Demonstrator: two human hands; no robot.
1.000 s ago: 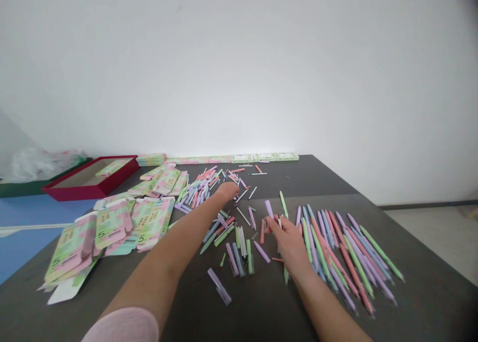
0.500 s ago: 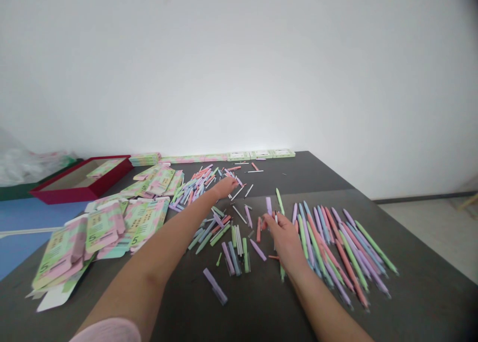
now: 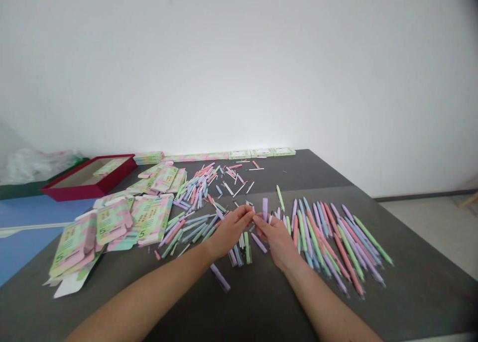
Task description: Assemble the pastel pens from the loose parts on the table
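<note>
My left hand (image 3: pixel 236 226) and my right hand (image 3: pixel 275 236) meet above the middle of the table, fingertips touching or nearly so. A purple pen part (image 3: pixel 265 207) sticks up from the closed fingers of my right hand. The left thumb and fingers are pinched together; whatever lies between them is too small to make out. Under and around the hands lie loose pen parts, among them a purple piece (image 3: pixel 259 243) and a green piece (image 3: pixel 247 247). Just right of my right hand, pens in several pastel colours (image 3: pixel 347 247) lie side by side.
Flat printed cartons (image 3: pixel 155 217) overlap on the left. Behind them stands a red box (image 3: pixel 78 187). A pile of coloured pen parts (image 3: pixel 197 185) and white refills lies at centre left. Small packed boxes (image 3: pixel 263 153) line the wall. A purple part (image 3: pixel 220 278) lies near the front.
My left hand has come back from the far pile, toward me and right, to meet my right hand. The right hand stays in about the same place, still holding the purple pen part.
</note>
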